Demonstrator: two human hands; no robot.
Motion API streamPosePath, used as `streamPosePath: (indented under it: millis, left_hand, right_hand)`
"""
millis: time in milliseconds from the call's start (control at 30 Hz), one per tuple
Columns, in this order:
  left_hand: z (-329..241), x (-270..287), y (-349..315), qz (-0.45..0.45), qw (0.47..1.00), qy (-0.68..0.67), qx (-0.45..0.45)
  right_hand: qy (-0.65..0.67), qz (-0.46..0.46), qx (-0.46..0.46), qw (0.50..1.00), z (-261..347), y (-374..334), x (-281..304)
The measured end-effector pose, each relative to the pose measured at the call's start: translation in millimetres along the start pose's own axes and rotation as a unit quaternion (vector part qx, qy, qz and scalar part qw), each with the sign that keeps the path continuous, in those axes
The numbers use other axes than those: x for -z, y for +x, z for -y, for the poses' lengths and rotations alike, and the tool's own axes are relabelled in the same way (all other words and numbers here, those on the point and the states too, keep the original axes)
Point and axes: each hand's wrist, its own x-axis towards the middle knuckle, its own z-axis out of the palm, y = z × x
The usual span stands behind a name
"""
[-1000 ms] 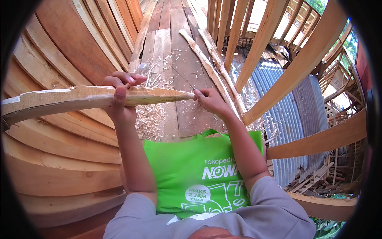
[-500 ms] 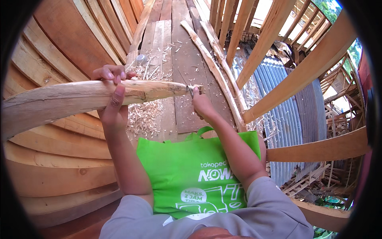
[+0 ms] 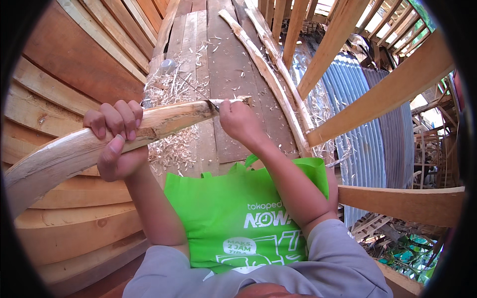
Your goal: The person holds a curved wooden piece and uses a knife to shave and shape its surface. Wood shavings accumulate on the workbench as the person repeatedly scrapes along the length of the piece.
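Observation:
A long, pale, peeled wooden pole point(image 3: 169, 121) slants across in front of me, thick at the left and tapering to a thin whittled tip at the right. My left hand point(image 3: 115, 121) is wrapped round its middle, fingers over the top and thumb on the near side. Beside the tapered end, my right hand point(image 3: 239, 121) is closed on a knife point(image 3: 199, 93). Its thin dark blade points up and to the left, crossing the pole near the tip; the handle is hidden in the fist. A green cloth bag point(image 3: 208, 198) covers my lap beneath both forearms.
Wood shavings point(image 3: 174, 149) lie on the plank floor point(image 3: 226, 69), with a clear cup point(image 3: 167, 66) among them. Two peeled poles point(image 3: 268, 74) lie further off to the right. Wooden boards point(image 3: 74, 213) line the left; slatted railing posts point(image 3: 377, 99) and corrugated metal sheets point(image 3: 355, 114) stand right.
My left hand has slid left along the pole and wrapped more fully round it. My right hand has moved slightly left and down, and the knife blade has tilted further left.

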Motion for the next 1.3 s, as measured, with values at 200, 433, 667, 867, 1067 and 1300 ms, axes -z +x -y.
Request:
streamPosePath:
  millis: [200,433,667,867,1067,1300]
  left_hand:
    - [4.4,-10.8,7.7,0.008,1.000,0.016,0.011]
    - [2.2,2.9,6.1,0.061,0.998,-0.019,0.008]
    - [4.5,-5.6,7.7,0.032,0.999,-0.002,0.000]
    - [3.7,-13.0,6.3,-0.016,1.000,0.012,-0.001]
    - [2.7,-2.6,1.5,-0.007,1.000,0.001,-0.004]
    - [6.9,-17.5,7.5,-0.015,1.000,0.004,-0.005]
  right_hand:
    - [0.011,-0.040,-0.085,0.996,-80.0,31.1,-8.9]
    - [-0.024,0.018,-0.023,0.999,-2.1,-1.3,8.9]
    - [-0.009,-0.050,0.001,0.999,-13.9,-1.7,-9.7]
    - [-0.037,-0.082,-0.017,0.996,-11.9,-10.5,-14.7]
    - [-0.028,-0.039,0.033,0.998,23.1,-31.1,4.3]
    - [0.016,-0.055,-0.056,0.997,-58.4,20.9,-6.3]
